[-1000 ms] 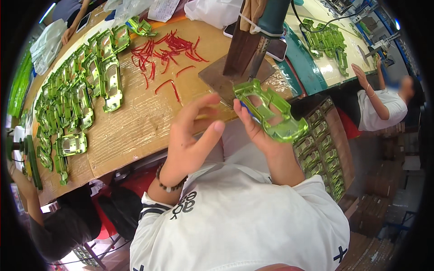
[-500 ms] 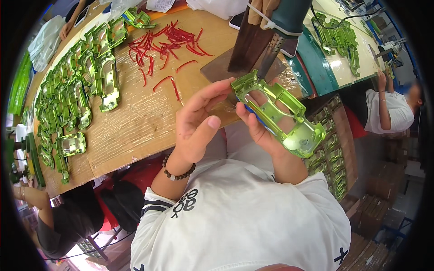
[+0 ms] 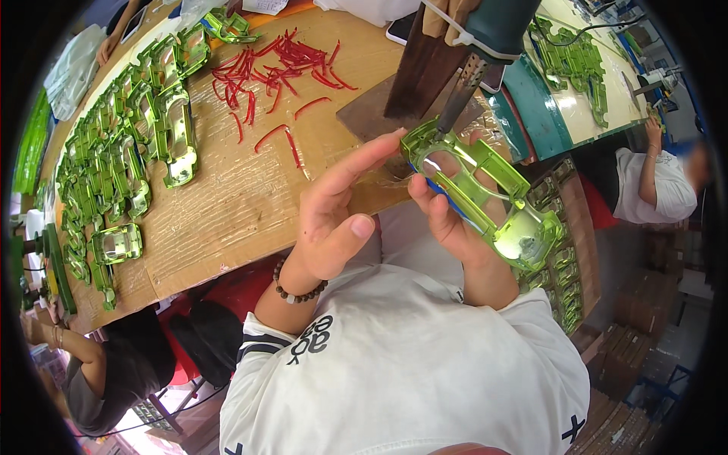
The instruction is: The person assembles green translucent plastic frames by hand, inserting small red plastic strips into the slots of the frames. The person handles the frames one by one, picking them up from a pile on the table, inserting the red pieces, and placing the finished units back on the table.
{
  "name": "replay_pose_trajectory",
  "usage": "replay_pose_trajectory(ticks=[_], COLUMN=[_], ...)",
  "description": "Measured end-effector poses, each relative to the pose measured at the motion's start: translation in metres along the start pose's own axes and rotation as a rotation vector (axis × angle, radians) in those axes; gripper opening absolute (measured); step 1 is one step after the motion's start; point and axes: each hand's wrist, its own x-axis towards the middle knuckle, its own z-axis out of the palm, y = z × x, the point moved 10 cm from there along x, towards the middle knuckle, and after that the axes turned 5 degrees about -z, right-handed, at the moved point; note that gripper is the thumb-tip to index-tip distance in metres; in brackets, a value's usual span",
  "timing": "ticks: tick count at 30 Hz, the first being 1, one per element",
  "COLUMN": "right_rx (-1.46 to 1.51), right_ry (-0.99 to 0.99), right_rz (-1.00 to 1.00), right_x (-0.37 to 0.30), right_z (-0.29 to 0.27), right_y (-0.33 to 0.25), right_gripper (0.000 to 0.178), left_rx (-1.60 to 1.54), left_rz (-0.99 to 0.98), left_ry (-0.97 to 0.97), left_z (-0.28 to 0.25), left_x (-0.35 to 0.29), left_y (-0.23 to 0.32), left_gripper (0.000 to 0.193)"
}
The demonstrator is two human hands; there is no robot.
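My right hand [image 3: 447, 216] grips a shiny green toy car body [image 3: 485, 193], holding it up tilted in front of me. Its front end sits just under the metal tip of a hanging green-handled tool [image 3: 478, 45]. My left hand [image 3: 334, 208] is beside the car body with fingers spread, and the fingertips touch the car's front end. A bead bracelet [image 3: 299, 292] is on my left wrist. A blue edge shows under the car body by my right fingers.
A cardboard-covered table [image 3: 227, 205] carries several rows of green car bodies [image 3: 114, 159] at left and a scatter of thin red strips [image 3: 273, 68]. A dark wooden block [image 3: 421, 72] stands behind. More green parts lie in a box [image 3: 561, 265] at right. Another person [image 3: 656, 186] sits far right.
The car body has risen and moved toward the hanging tool's tip. My left hand has opened further, its fingers stretched to the car's front.
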Motion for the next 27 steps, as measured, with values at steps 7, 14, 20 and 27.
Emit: replay_pose_trajectory(ticks=[7, 14, 20, 27], right_rx=[0.019, -0.016, -0.069, -0.161], right_ry=[0.01, -0.007, -0.079, -0.104], right_rz=[0.016, -0.009, 0.013, -0.05], right_x=[0.0, 0.002, 0.004, 0.001], right_z=[0.001, 0.0, 0.005, 0.007], right_y=[-0.001, -0.008, -0.02, -0.028], right_gripper=[0.051, 0.051, 0.052, 0.049], left_rx=[0.015, 0.061, 0.188, 0.382], left_rz=[-0.021, -0.03, -0.083, -0.086], left_ry=[-0.039, -0.066, -0.122, -0.195], left_z=[0.006, 0.008, 0.017, 0.023], left_x=[0.0, 0.002, 0.006, 0.008], left_y=[0.001, -0.002, -0.009, -0.007], left_gripper=[0.066, 0.068, 0.076, 0.081])
